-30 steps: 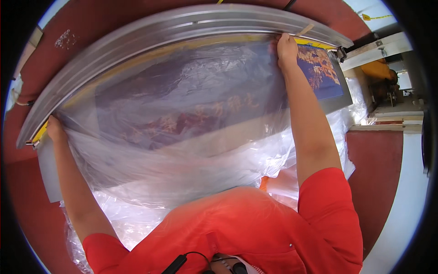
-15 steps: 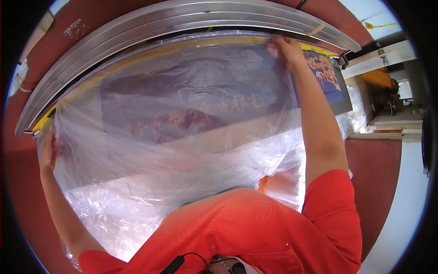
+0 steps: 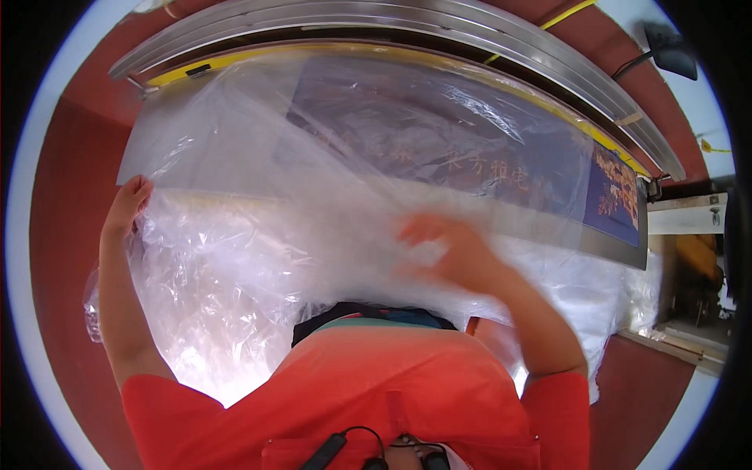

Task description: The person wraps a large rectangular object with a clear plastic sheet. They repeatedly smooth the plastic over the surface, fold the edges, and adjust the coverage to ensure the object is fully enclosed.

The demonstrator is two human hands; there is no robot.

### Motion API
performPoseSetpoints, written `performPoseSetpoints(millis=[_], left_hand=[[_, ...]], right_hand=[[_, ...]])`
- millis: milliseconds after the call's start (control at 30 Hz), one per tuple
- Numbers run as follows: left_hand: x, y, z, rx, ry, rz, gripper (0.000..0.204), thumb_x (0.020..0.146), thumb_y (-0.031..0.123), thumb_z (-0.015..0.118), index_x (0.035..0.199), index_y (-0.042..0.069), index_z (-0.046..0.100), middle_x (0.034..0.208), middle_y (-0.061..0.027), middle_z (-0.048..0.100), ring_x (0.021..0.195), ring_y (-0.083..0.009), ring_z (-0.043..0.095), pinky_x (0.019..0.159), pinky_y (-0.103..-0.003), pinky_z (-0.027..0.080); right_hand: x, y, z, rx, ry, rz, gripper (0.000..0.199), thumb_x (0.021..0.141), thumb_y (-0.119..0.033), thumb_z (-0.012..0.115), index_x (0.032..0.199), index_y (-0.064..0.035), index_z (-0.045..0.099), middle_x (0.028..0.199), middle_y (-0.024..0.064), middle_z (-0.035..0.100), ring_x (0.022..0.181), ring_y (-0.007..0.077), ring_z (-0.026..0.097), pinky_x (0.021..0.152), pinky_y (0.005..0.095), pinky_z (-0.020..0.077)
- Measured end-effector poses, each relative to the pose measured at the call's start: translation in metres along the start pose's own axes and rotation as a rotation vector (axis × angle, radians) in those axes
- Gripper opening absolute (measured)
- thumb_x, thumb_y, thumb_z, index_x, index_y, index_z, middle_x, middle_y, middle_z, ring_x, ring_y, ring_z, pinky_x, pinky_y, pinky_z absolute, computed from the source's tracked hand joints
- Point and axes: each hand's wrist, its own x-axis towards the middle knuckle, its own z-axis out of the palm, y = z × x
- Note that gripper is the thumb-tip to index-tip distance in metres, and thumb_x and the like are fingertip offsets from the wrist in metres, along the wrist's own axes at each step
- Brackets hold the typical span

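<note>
A clear plastic film [image 3: 235, 149] lies wrinkled over a dark blue printed panel [image 3: 439, 141] with pale characters across it. Its orange-patterned right end [image 3: 615, 192] shows beyond the film. At the film's left edge, my left hand [image 3: 131, 205] is closed on the plastic with fingers bent. My right hand [image 3: 450, 249], blurred by motion, passes above the film right of the middle, its fingers apart with nothing seen in them.
A long grey metal rail [image 3: 407, 17] spans the far side, with a yellow strip [image 3: 329, 48] just below it. Bunched clear plastic [image 3: 227, 274] hangs at the near side, against a bright glow. Wooden framing [image 3: 689, 204] and machinery stand at the right.
My right hand has left the panel's far right edge and come nearer, toward the middle. My left hand has drawn nearer along the left side, pulling plastic with it. The view has shifted.
</note>
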Motion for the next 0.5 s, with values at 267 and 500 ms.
performPoseSetpoints(millis=[267, 500], left_hand=[[-0.017, 0.093, 0.0, 0.027, 0.16, 0.266, 0.013, 0.081, 0.023, 0.048, 0.08, 0.01, 0.052, 0.059, 0.0058, 0.042, 0.052, -0.0035, 0.039, 0.046, -0.018, 0.031], [-0.078, 0.318, 0.151, -0.658, -0.62, 0.797, 0.021, 0.084, 0.019, 0.039, 0.087, 0.002, 0.05, 0.082, -0.009, 0.053, 0.076, -0.0195, 0.052, 0.068, -0.031, 0.043]], right_hand=[[-0.134, 0.083, -0.083, 0.246, 0.023, 0.488, 0.02, 0.075, -0.018, 0.046, 0.091, -0.0076, 0.051, 0.083, 0.002, 0.054, 0.074, 0.0138, 0.051, 0.06, 0.0245, 0.041], [-0.178, -0.025, -0.222, -1.486, 1.289, 0.152, 0.032, 0.076, -0.02, 0.05, 0.105, -0.0059, 0.049, 0.099, 0.0105, 0.052, 0.091, 0.0237, 0.049, 0.079, 0.0313, 0.0369]])
